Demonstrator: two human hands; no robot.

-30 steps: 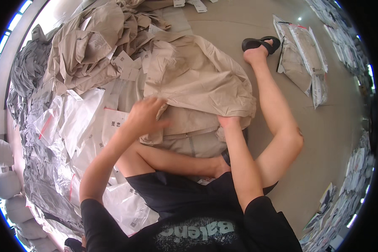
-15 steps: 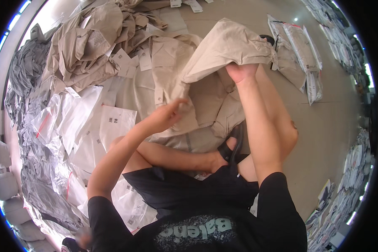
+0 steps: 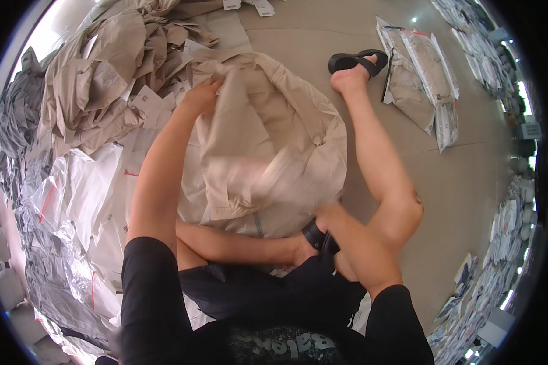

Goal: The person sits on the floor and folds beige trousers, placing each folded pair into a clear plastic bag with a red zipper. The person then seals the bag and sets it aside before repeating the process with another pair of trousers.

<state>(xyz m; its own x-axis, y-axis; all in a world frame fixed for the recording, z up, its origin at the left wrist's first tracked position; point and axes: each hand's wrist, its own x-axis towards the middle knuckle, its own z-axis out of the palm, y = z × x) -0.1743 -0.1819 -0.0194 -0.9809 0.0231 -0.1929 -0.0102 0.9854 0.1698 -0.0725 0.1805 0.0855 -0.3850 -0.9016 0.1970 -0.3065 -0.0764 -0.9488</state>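
A beige garment [image 3: 268, 121] lies spread in front of my crossed leg, its cloth bunched and folded over in places. My left hand [image 3: 204, 97] reaches to its far left part, fingers closed on the cloth by a raised fold. Low over the near part of the garment is my right hand [image 3: 280, 179], smeared by motion, so its fingers cannot be made out. Under the garment's near edge shows a greyish sheet or cloth [image 3: 274, 222].
Piled beige garments [image 3: 97, 79] with white tags lie at the far left, beside grey garments [image 3: 18, 103]. Clear plastic bags [image 3: 91, 188] cover the floor on my left. Packed garments in bags [image 3: 429, 67] lie at the far right, past my sandalled foot [image 3: 350, 76]. Stacked packages [image 3: 505, 243] line the right.
The raised beige cloth has come down off my right hand and lies spread. My left hand moved forward and took hold of it. My right hand swung back toward me.
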